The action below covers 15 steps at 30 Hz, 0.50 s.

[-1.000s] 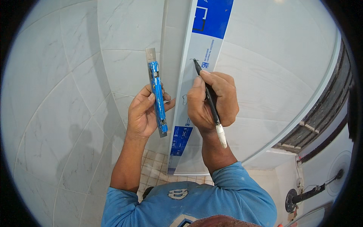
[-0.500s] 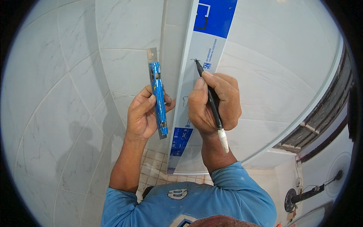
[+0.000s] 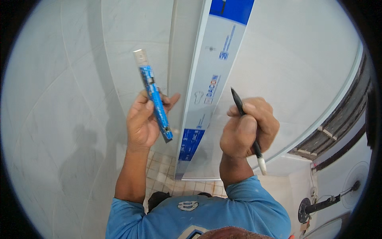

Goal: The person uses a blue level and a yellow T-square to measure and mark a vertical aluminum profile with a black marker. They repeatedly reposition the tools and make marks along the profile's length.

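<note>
My left hand [image 3: 140,123] is closed around a slim, worn blue tool that looks like a small spirit level [image 3: 158,109]. A bare metal strip with a hole projects from its upper end. My right hand [image 3: 248,133] grips a black marker pen [image 3: 237,100] with a white end, its dark tip pointing up and away from the film. Between my hands stands the edge of a white panel, covered by grey and blue printed protective film [image 3: 193,116]. A keyhole-like outline [image 3: 198,96] is drawn on the film, with a small dark mark [image 3: 211,49] farther up.
A pale tiled wall [image 3: 85,95] rises at the left. The broad white panel face [image 3: 286,71] curves across the right. Beyond it are a dark slatted window [image 3: 318,139] and a standing fan [image 3: 324,204]. Small floor tiles [image 3: 163,171] show below.
My right hand has pulled the pen off the film, down and right; a dark mark shows where its tip was. My left hand has shifted left, tilting the level further.
</note>
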{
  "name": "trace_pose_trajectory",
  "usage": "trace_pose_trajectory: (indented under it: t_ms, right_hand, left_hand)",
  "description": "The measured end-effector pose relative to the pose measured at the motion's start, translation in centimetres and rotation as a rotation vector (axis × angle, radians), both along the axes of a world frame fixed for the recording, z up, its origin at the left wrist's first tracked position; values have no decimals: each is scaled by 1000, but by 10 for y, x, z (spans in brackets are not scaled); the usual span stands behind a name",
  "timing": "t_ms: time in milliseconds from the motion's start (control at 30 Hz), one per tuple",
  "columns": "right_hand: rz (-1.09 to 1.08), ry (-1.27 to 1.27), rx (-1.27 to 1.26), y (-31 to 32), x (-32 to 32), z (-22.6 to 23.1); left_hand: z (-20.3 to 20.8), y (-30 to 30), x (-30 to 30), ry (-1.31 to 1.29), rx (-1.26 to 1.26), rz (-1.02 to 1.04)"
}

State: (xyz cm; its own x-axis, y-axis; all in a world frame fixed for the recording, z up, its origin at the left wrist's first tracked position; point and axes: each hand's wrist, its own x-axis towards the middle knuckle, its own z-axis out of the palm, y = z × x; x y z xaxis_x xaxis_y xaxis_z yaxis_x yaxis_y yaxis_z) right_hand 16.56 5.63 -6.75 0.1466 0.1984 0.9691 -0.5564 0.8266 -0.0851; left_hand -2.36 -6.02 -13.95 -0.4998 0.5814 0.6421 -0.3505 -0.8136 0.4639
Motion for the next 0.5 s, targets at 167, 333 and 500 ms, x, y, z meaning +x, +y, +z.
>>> trace_pose_trajectory:
  t_ms: [167,333,500]
  right_hand:
    - [-52,-293,57,-16,46,-65]
    - [13,-728,-51,-76,80,-121]
    - [-142,-704,-124,-100,117,-149]
  left_hand:
    - [-35,-41,33,-20,16,93]
    - [-73,-59,102,35,-83,0]
    - [-82,-68,164,70,-200,-22]
